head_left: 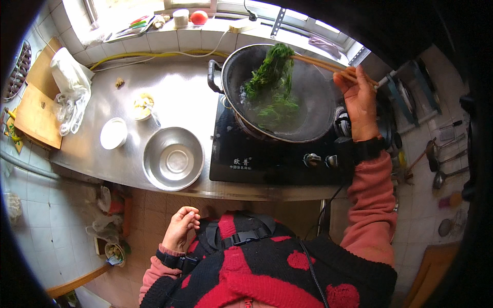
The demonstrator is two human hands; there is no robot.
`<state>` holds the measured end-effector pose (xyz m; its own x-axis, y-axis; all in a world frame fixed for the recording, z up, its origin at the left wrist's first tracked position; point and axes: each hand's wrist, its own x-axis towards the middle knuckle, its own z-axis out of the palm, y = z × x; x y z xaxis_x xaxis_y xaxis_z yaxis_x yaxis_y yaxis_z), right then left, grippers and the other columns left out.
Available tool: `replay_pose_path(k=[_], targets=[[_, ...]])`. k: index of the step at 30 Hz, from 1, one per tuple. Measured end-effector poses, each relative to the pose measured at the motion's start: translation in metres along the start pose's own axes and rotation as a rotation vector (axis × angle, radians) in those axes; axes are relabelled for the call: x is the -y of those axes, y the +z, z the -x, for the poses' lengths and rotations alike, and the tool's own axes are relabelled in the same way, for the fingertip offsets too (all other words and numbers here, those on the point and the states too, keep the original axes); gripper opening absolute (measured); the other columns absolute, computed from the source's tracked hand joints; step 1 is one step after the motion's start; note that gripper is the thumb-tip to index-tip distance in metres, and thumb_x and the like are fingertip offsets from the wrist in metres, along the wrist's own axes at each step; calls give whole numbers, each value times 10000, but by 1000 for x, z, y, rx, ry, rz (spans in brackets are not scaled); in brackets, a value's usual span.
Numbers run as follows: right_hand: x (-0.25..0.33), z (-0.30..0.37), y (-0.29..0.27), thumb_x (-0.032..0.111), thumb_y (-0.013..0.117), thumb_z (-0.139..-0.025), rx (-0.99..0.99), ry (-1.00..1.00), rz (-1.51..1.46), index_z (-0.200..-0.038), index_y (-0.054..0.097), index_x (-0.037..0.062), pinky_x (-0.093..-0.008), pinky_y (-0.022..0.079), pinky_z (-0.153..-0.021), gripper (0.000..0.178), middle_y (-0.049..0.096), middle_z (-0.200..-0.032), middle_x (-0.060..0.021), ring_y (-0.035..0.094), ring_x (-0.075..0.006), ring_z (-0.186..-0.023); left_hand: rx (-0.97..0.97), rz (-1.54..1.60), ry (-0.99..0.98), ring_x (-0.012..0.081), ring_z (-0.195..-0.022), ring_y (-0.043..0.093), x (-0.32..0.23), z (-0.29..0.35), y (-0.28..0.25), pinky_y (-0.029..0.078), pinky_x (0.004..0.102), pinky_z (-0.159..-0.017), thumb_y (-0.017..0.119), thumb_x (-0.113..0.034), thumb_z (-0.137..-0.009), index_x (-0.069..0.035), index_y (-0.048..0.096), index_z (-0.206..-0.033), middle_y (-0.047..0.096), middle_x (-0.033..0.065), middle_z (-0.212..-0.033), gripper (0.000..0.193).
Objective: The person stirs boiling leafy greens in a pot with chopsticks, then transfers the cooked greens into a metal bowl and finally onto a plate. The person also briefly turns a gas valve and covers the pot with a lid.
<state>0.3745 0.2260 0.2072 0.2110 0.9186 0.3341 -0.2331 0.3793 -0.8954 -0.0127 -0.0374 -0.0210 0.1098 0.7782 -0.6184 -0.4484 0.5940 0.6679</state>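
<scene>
Here, greens [272, 72] hang left of the right hand [361, 100] gripping chopsticks [319, 62], left hand [179, 225] half-curled.

Daylight floods in from the window [298, 21] ahead of me, its panes blown out to white, and glares hard off my steel worktop [179, 97]. Steam hazes the inside of the wok [316, 110]. Toward my sides it grows dimmer; wall tiles [41, 205] bend, and black vignetting swallows the corners.
</scene>
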Motion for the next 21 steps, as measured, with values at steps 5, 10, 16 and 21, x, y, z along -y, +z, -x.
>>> replay_pose_path(k=[5,10,16,21], targets=[[35,-1,8,255,510,-889,82,-172,16,-958,536,-27,-309,535,-778,291,591,-916,-170,626,-251,-839,15,-38,-8,100,-642,565,-2,-3,2,493,218,-581,485,-112,-886,-37,550,-961,592,46,-803,124],[41,-9,5,259,487,-901,-31,-203,13,-967,531,-22,-319,529,-790,292,588,-951,-172,622,-255,-854,47,-44,-14,98,-643,565,-2,-6,5,491,215,-579,486,-110,-884,-38,551,-961,593,46,-797,124],[-5,10,-15,207,520,-883,-12,-31,241,-951,539,-9,-319,549,-725,227,607,-902,-146,639,-219,-799,50,-30,-21,97,-642,564,-1,-8,5,489,213,-578,492,-109,-882,-37,552,-957,593,45,-793,120],[29,29,-33,186,534,-872,44,82,608,-907,571,-7,-238,554,-519,199,618,-745,-104,640,-164,-590,27,-31,-26,97,-641,564,1,-8,-1,488,212,-577,492,-116,-884,-35,547,-962,590,46,-800,125]])
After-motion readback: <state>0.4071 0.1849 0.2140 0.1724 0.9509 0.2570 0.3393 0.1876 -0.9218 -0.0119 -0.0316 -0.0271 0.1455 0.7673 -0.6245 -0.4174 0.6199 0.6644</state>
